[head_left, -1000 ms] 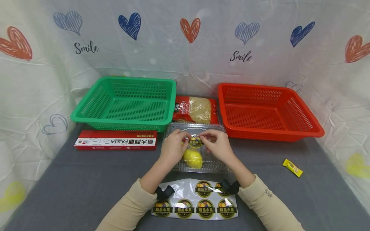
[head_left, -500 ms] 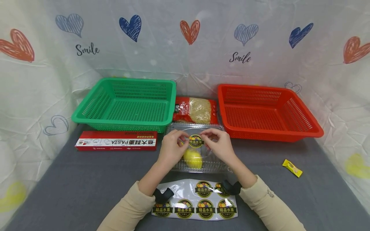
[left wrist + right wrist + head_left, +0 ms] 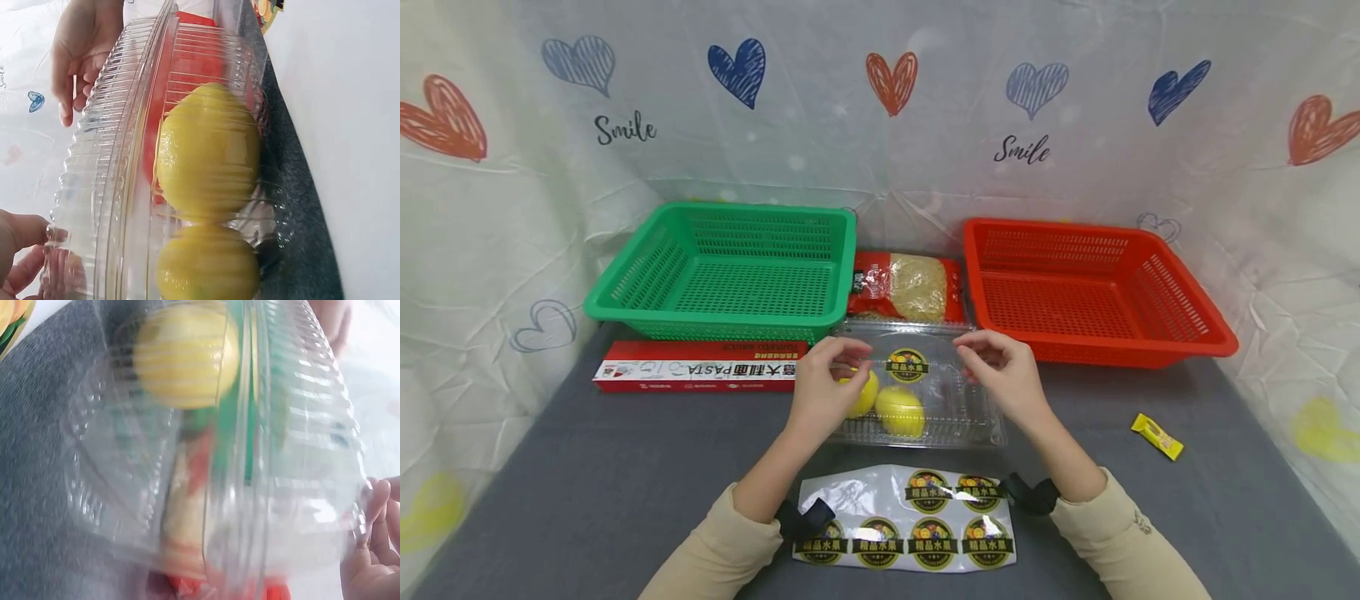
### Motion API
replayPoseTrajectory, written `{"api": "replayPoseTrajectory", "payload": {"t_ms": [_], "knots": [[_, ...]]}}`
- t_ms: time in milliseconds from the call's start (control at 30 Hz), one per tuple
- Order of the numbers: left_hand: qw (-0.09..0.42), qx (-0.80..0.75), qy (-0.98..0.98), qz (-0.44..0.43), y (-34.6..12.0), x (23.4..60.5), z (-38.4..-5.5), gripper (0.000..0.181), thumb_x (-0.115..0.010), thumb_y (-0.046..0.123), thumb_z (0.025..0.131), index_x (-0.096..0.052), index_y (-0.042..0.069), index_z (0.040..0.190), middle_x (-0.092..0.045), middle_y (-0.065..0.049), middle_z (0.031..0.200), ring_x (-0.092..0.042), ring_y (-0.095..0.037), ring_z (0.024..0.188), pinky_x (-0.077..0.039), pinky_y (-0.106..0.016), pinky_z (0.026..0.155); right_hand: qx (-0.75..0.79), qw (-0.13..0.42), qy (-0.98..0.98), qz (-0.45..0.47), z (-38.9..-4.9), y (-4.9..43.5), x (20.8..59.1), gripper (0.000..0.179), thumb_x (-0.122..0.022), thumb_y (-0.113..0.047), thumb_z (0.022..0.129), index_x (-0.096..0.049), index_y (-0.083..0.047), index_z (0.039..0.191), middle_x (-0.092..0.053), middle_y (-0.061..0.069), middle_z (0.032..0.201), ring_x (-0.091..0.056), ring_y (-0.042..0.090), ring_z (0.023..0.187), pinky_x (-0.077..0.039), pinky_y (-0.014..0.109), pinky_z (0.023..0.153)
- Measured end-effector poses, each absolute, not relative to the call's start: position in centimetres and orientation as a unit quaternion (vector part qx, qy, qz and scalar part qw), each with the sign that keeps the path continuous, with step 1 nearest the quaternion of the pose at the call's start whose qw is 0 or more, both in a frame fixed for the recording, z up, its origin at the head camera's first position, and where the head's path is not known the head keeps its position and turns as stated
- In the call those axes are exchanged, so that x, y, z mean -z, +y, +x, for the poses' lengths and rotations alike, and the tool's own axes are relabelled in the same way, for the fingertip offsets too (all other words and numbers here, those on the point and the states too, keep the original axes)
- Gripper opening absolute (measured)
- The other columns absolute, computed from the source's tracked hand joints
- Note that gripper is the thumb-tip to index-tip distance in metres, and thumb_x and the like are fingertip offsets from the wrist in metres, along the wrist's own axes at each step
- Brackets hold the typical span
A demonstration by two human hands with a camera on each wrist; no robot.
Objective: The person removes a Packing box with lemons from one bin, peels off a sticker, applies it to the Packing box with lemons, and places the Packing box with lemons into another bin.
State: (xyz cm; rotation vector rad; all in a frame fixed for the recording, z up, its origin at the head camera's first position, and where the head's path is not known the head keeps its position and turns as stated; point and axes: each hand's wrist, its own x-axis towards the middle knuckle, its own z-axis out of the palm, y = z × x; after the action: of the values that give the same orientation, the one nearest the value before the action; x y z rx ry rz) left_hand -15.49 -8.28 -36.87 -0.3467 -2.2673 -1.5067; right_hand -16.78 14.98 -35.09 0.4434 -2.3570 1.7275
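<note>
A clear plastic clamshell container, closed, stands in the middle of the table with two yellow lemons inside. On its lid lies a round black and gold sticker with fruit and lettering. My left hand is over the lid's left side, fingers loosely bent and holding nothing. Over the right side hovers my right hand, thumb and fingers apart, also without anything in them. Both lemons show through the ribbed wall in the left wrist view, the larger-looking lemon above the other.
In front of the container lies a sheet of stickers. A green basket and a red basket stand behind, with a bag of noodles between them. A pasta box lies left, a small yellow packet right.
Both hands have let go of the sticker, which stays on the lid. The left hand has moved left and the right hand right, uncovering the second lemon.
</note>
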Motion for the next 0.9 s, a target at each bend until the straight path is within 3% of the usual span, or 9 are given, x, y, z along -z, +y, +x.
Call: {"api": "replayPoseTrajectory", "payload": {"t_ms": [267, 667, 900], "knots": [[0.195, 0.570, -0.792, -0.104, -9.6, 37.2, -15.0, 0.020, -0.067, -0.006, 0.077, -0.067, 0.003, 0.094, -0.062, -0.007, 0.091, -0.062, -0.019, 0.082, -0.053, -0.031, 0.073, -0.579, 0.114, -0.797, 0.129, -15.7, 16.2, 33.6, 0.014, -0.058, 0.005, 0.086, -0.063, 0.012, 0.097, -0.059, 0.024, 0.078, -0.058, 0.015, 0.061, -0.051, 0.022, 0.057], [0.166, 0.520, -0.836, -0.063, -10.4, 38.1, -14.5, 0.033, -0.071, 0.002, 0.076, -0.063, 0.008, 0.108, -0.055, -0.009, 0.109, -0.050, -0.025, 0.103, -0.044, -0.043, 0.084, -0.643, 0.102, -0.756, 0.064, -17.0, 20.9, 36.2, 0.028, -0.057, -0.010, 0.090, -0.057, 0.013, 0.107, -0.065, 0.000, 0.080, -0.064, 0.013, 0.075, -0.052, 0.021, 0.067], [0.128, 0.528, -0.837, -0.065, -10.6, 38.7, -14.4, 0.048, -0.067, 0.006, 0.082, -0.049, 0.005, 0.126, -0.043, -0.016, 0.125, -0.040, -0.033, 0.117, -0.035, -0.050, 0.094, -0.718, 0.071, -0.692, 0.024, -17.8, 25.5, 38.8, 0.027, -0.061, -0.016, 0.088, -0.060, 0.000, 0.110, -0.067, 0.003, 0.092, -0.065, 0.013, 0.084, -0.052, 0.023, 0.073]]}}
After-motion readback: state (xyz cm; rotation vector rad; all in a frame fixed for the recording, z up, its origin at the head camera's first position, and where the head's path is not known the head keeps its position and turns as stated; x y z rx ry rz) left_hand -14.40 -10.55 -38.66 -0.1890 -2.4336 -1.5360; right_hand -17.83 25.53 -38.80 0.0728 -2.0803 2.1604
